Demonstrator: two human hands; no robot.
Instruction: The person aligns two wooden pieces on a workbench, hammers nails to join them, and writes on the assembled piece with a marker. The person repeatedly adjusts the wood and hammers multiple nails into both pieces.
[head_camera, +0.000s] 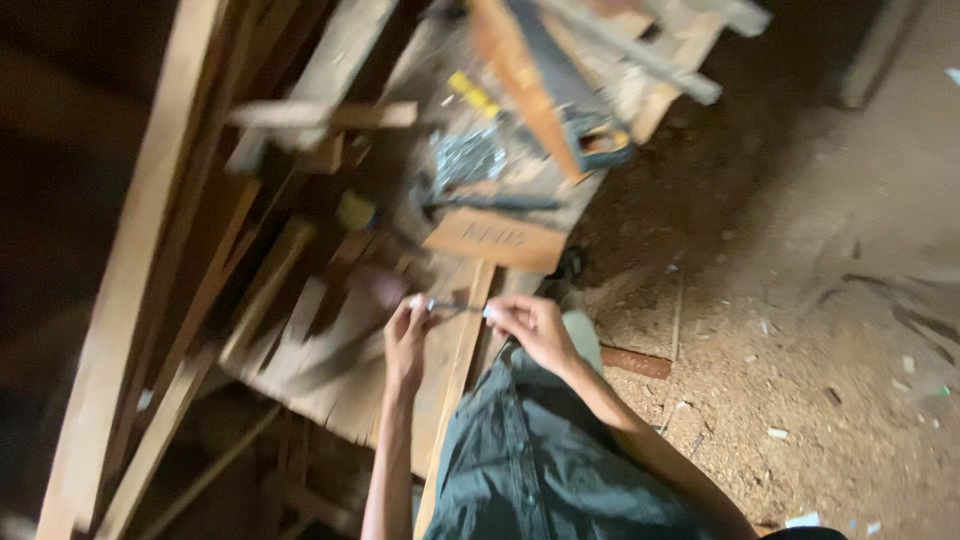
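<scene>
My left hand (408, 335) and my right hand (528, 322) meet over a narrow wooden strip (455, 375) that lies on a cluttered workbench (330, 390). Between the fingertips of both hands I pinch a small thin metal piece (455, 307), perhaps a nail or screw; blur hides what it is. Each hand grips one end of it, just above the strip's far end. My dark green garment (530, 460) fills the lower middle of the head view.
A hand saw (560, 90) with a dark handle, a pile of metal fasteners (468, 158), a small wooden block (495, 240) and loose timber offcuts (320, 115) crowd the bench. Long planks (130, 280) lean at left. Sawdust and scraps cover the dirt floor (800, 330) at right.
</scene>
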